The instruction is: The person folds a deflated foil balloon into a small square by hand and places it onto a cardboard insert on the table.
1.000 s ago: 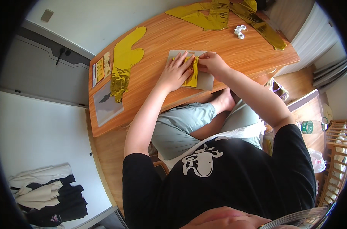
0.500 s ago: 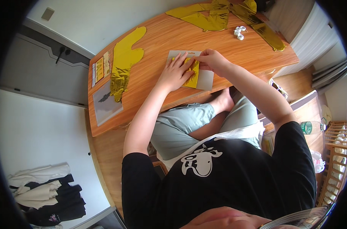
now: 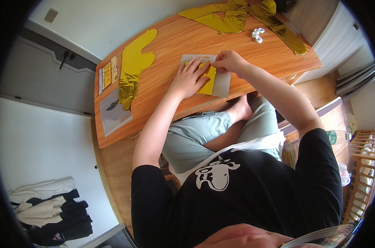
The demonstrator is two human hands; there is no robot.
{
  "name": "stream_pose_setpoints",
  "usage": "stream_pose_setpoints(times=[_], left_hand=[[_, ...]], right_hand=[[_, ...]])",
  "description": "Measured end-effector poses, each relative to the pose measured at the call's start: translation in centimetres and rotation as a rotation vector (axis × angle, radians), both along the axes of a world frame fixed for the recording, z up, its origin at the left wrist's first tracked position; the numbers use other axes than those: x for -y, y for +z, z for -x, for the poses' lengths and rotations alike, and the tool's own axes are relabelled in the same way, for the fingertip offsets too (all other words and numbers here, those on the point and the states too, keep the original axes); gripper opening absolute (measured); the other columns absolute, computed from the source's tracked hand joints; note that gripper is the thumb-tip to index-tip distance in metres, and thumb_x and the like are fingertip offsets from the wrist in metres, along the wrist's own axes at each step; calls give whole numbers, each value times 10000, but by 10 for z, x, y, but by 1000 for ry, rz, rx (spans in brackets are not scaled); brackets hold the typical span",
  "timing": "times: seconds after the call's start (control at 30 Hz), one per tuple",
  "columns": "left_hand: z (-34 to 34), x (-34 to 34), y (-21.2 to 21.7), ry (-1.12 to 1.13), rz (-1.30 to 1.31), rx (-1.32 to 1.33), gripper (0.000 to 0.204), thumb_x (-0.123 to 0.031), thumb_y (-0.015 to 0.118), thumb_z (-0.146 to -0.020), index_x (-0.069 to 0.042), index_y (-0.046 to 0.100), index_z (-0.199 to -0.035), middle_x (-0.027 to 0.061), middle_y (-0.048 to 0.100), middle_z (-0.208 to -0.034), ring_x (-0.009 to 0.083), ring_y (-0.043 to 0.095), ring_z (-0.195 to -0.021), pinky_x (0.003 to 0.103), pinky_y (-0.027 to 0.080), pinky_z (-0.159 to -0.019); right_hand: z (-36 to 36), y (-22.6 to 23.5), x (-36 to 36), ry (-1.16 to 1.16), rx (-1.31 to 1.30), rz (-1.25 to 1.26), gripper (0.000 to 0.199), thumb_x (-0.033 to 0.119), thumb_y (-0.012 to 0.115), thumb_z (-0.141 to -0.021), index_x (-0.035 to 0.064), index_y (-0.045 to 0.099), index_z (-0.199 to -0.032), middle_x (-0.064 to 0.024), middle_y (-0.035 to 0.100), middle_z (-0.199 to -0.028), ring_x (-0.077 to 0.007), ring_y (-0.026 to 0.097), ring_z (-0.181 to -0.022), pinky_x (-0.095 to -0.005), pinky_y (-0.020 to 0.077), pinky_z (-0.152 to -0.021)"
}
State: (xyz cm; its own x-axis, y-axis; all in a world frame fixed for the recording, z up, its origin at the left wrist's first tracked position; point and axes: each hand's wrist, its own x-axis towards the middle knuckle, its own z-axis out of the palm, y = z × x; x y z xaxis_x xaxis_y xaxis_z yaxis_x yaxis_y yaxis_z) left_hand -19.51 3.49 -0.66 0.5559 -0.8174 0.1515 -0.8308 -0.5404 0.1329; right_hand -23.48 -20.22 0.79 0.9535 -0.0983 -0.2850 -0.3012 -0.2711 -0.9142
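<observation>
On a grey card sheet (image 3: 221,87) with a hanging slot at its far edge lies a folded gold foil balloon (image 3: 207,87). My left hand (image 3: 188,79) rests flat over the foil with its fingers spread, pressing it against the sheet. From the right, my right hand (image 3: 230,63) pinches at the foil's far right corner, thumb and index finger together; the fingertips partly hide what lies between them.
An unfolded gold balloon (image 3: 137,58) lies left on the wooden table (image 3: 167,41), near a clear packet (image 3: 115,113) and a printed card (image 3: 109,74). More gold balloons (image 3: 220,18) lie at the far side, beside several small white rolls (image 3: 258,35).
My right hand has shifted slightly up and left, its fingers still at the foil's corner. The left hand stays almost in place.
</observation>
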Motion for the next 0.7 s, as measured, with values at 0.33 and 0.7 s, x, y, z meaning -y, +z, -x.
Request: stream_pose_setpoints(times=[0.33, 0.7], left_hand=[[-1, -1, -1, -10, 15, 0, 601, -492, 489, -1043, -259, 404, -1591, 91, 276, -1690, 338, 250, -1558, 525, 209, -1257], [-4, 0, -8, -11, 3, 9, 580, -540, 458, -1048, -317, 410, -1581, 93, 313, -1671, 345, 258, -1554, 581, 204, -1247]], right_hand=[[4, 0, -8, -71, -39, -191, 296, 130, 754, -909, -26, 647, -1137, -160, 694, -1044, -231, 742, -897, -323, 640, -785], [-15, 7, 7, 90, -153, -261, 295, 29, 748, -867, -13, 587, -1110, -127, 670, -1018, -215, 734, -903, -303, 645, -799]])
